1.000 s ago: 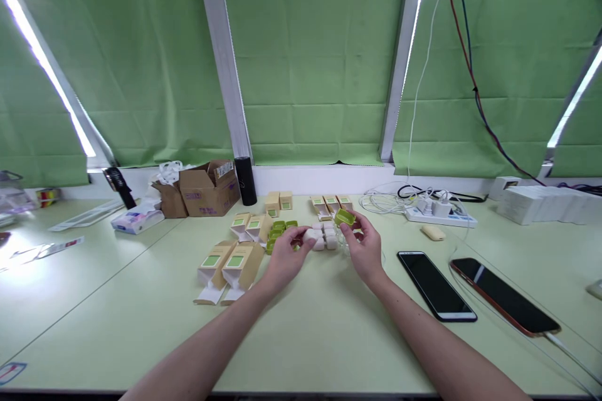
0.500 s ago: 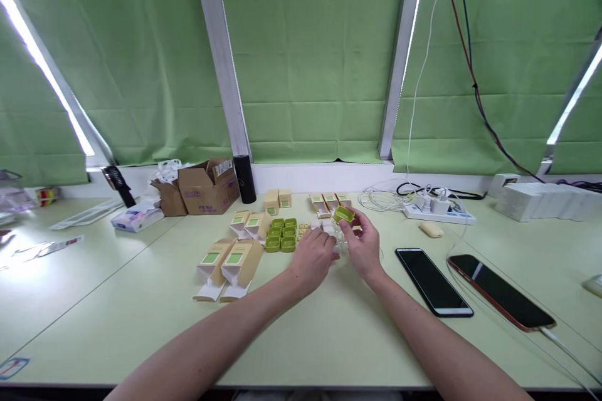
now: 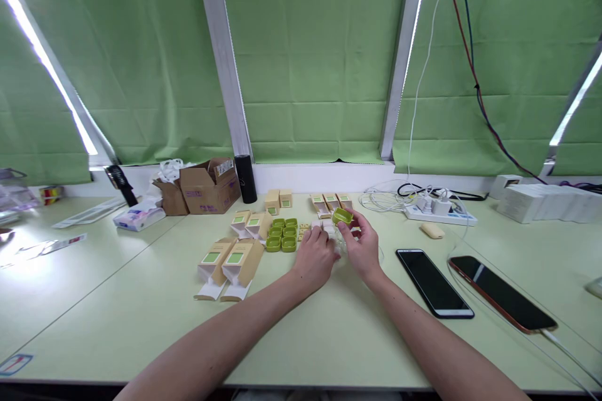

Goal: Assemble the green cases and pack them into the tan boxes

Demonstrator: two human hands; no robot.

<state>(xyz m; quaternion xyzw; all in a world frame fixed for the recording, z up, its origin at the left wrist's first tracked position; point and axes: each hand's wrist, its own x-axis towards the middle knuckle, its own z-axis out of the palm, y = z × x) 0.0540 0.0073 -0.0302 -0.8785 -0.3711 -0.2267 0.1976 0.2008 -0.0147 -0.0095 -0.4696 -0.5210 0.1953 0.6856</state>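
Over the pale table, the right hand holds a green container.

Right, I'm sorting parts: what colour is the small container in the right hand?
The container is yellowish green, seen best in the head view.

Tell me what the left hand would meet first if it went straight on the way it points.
Most likely the white pieces just ahead of the left hand; its fingers may already touch them, as the knuckles hide the contact and depth is unclear.
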